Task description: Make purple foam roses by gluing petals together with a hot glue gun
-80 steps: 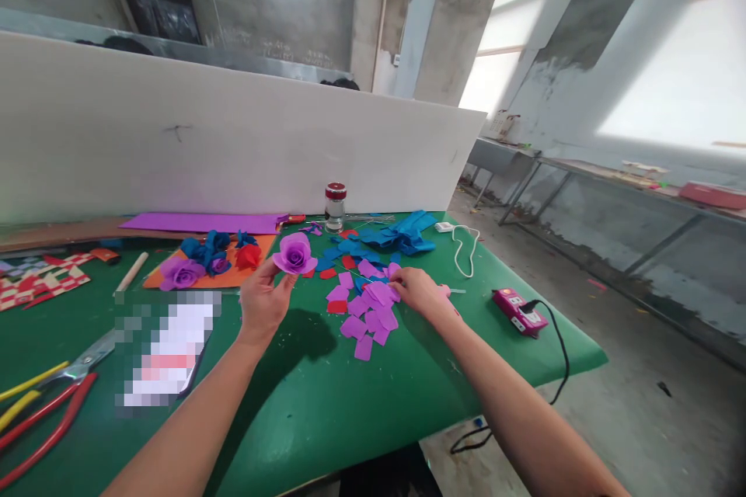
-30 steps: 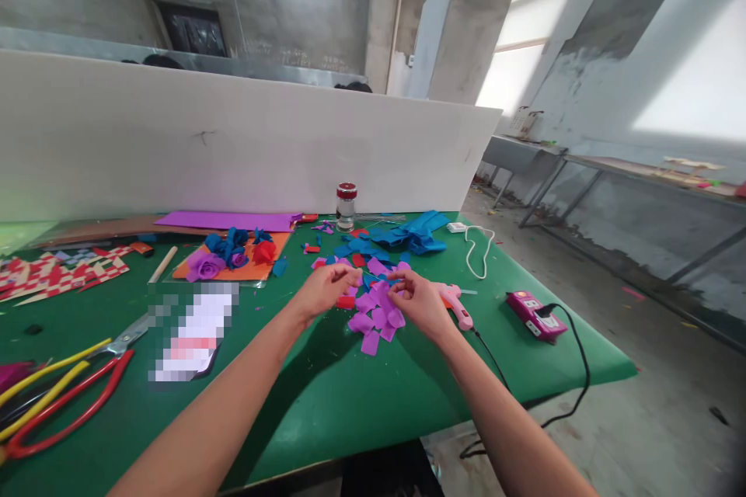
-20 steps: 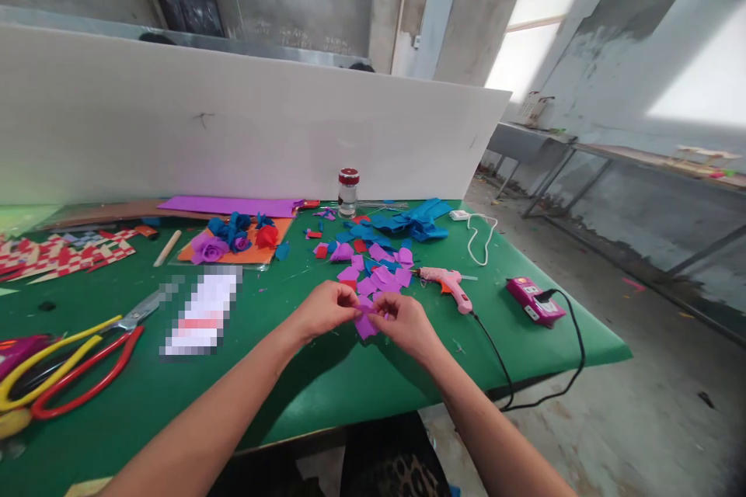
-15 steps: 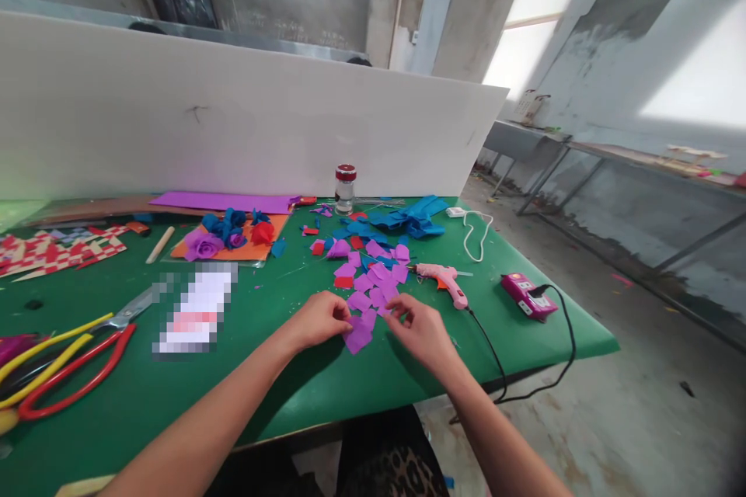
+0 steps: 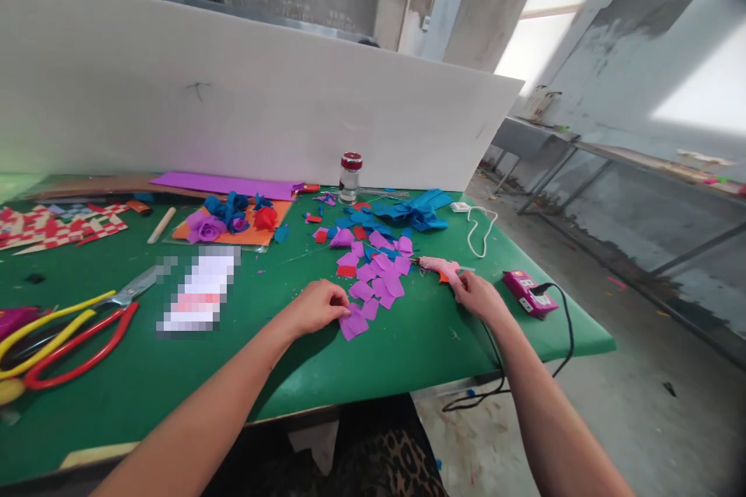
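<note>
With its fingertips pinched, my left hand grips the edge of a purple paper petal low over the green table. Farther right, my right hand has its fingers closed around the handle of a pink hot glue gun. The gun lies on its side, nozzle to the left, close to a spread of loose purple paper petals. My fingers partly cover the handle, and a black cord runs down from it. Behind the petals lie crumpled blue paper and a red paper piece.
A jar with a red lid stands by the white partition. Paper flowers rest on an orange sheet at left, near scissors with red and yellow handles. A purple power box sits at the right edge, its cord looping off the table.
My right hand has left the purple petals, moved right and taken hold of the glue gun's handle. My left hand stays at the front petal. The view has tilted slightly down.
</note>
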Action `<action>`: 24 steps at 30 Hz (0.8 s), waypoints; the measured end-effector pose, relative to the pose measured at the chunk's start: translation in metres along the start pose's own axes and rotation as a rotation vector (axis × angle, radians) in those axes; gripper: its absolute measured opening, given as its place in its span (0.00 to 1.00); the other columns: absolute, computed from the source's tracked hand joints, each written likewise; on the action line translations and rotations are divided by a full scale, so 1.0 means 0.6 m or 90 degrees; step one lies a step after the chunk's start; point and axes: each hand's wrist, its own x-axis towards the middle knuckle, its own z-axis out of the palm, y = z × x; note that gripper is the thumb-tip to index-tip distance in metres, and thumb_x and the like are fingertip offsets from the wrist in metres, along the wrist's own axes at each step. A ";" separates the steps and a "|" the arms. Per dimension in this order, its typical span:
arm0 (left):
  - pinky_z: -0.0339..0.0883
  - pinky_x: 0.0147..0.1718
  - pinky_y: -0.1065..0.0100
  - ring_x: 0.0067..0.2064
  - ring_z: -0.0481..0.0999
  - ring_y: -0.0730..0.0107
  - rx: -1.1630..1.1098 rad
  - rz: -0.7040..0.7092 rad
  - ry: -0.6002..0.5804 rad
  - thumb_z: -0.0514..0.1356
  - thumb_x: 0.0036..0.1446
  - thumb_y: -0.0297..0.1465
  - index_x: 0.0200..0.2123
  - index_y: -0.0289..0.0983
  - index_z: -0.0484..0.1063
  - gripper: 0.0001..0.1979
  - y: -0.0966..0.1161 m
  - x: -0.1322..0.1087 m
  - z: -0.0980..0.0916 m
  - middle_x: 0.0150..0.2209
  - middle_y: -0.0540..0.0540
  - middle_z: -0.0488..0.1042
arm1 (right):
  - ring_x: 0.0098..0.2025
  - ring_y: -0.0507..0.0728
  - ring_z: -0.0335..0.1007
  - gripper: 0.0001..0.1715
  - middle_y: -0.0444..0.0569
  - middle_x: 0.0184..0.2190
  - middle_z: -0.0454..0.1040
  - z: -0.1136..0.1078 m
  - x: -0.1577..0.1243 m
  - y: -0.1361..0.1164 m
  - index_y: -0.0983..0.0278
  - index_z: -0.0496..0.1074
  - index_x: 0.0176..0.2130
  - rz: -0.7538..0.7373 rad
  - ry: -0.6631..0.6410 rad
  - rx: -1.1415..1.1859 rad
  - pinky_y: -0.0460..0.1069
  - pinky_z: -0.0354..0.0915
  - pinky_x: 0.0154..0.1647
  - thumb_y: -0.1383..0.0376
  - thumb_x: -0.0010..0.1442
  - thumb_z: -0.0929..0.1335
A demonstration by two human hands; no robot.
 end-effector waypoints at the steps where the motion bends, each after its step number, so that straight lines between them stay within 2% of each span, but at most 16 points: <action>1: 0.60 0.32 0.69 0.32 0.75 0.65 0.002 0.000 0.002 0.61 0.47 0.31 0.24 0.38 0.77 0.05 0.000 -0.001 0.000 0.27 0.48 0.79 | 0.37 0.59 0.73 0.18 0.54 0.33 0.77 0.003 0.000 -0.002 0.63 0.69 0.33 0.004 0.010 -0.003 0.48 0.58 0.32 0.55 0.65 0.59; 4: 0.60 0.31 0.69 0.31 0.75 0.66 0.004 -0.001 0.003 0.61 0.47 0.30 0.24 0.38 0.77 0.04 -0.002 -0.001 0.001 0.26 0.49 0.78 | 0.41 0.61 0.73 0.18 0.59 0.38 0.76 0.003 -0.005 -0.001 0.65 0.68 0.36 0.027 0.041 -0.006 0.50 0.60 0.34 0.58 0.66 0.57; 7: 0.60 0.31 0.69 0.31 0.75 0.67 0.000 0.000 -0.002 0.61 0.47 0.30 0.24 0.38 0.76 0.04 -0.006 0.001 0.003 0.25 0.50 0.78 | 0.37 0.61 0.73 0.19 0.59 0.35 0.75 -0.015 -0.026 0.002 0.65 0.67 0.38 0.057 0.085 0.049 0.51 0.62 0.33 0.57 0.67 0.54; 9: 0.60 0.31 0.70 0.31 0.75 0.67 0.001 0.001 -0.007 0.62 0.48 0.30 0.25 0.38 0.76 0.04 -0.008 0.003 0.003 0.25 0.50 0.78 | 0.32 0.60 0.73 0.19 0.54 0.32 0.75 -0.030 -0.052 -0.006 0.63 0.65 0.40 0.051 0.122 0.239 0.51 0.64 0.31 0.52 0.65 0.57; 10: 0.60 0.31 0.70 0.31 0.75 0.68 0.002 0.001 -0.010 0.62 0.48 0.30 0.25 0.38 0.76 0.04 -0.009 0.004 0.004 0.25 0.50 0.78 | 0.31 0.59 0.73 0.20 0.53 0.34 0.75 -0.037 -0.068 -0.014 0.62 0.64 0.42 0.022 0.110 0.366 0.51 0.66 0.30 0.49 0.63 0.59; 12: 0.60 0.31 0.70 0.31 0.75 0.68 0.004 0.000 -0.014 0.62 0.48 0.30 0.25 0.37 0.76 0.03 -0.010 0.005 0.004 0.25 0.51 0.78 | 0.33 0.58 0.74 0.27 0.51 0.35 0.75 -0.047 -0.100 -0.039 0.62 0.62 0.46 -0.044 0.039 0.569 0.51 0.69 0.32 0.45 0.57 0.66; 14: 0.60 0.31 0.71 0.32 0.75 0.68 0.004 0.005 -0.015 0.62 0.48 0.29 0.25 0.37 0.76 0.03 -0.010 0.005 0.005 0.26 0.51 0.78 | 0.32 0.57 0.73 0.32 0.49 0.33 0.75 -0.051 -0.130 -0.069 0.62 0.63 0.48 -0.074 -0.078 0.659 0.50 0.68 0.32 0.46 0.52 0.71; 17: 0.59 0.31 0.71 0.31 0.74 0.69 0.007 0.019 -0.011 0.62 0.48 0.28 0.25 0.37 0.76 0.03 -0.010 0.004 0.006 0.26 0.51 0.77 | 0.27 0.52 0.67 0.25 0.43 0.25 0.70 -0.044 -0.160 -0.109 0.63 0.67 0.45 -0.115 -0.241 0.683 0.46 0.63 0.28 0.49 0.56 0.70; 20: 0.58 0.30 0.71 0.30 0.73 0.70 0.016 0.027 -0.010 0.61 0.48 0.27 0.26 0.36 0.76 0.03 -0.010 0.003 0.007 0.25 0.51 0.76 | 0.24 0.49 0.61 0.22 0.41 0.23 0.66 -0.034 -0.173 -0.134 0.63 0.67 0.42 -0.113 -0.292 0.709 0.44 0.59 0.24 0.49 0.59 0.67; 24: 0.57 0.29 0.71 0.29 0.72 0.71 0.030 0.028 -0.011 0.62 0.48 0.28 0.25 0.36 0.76 0.03 -0.010 0.004 0.009 0.24 0.51 0.75 | 0.25 0.50 0.61 0.27 0.43 0.29 0.69 -0.039 -0.174 -0.147 0.64 0.63 0.50 -0.124 -0.330 0.679 0.45 0.58 0.24 0.49 0.59 0.67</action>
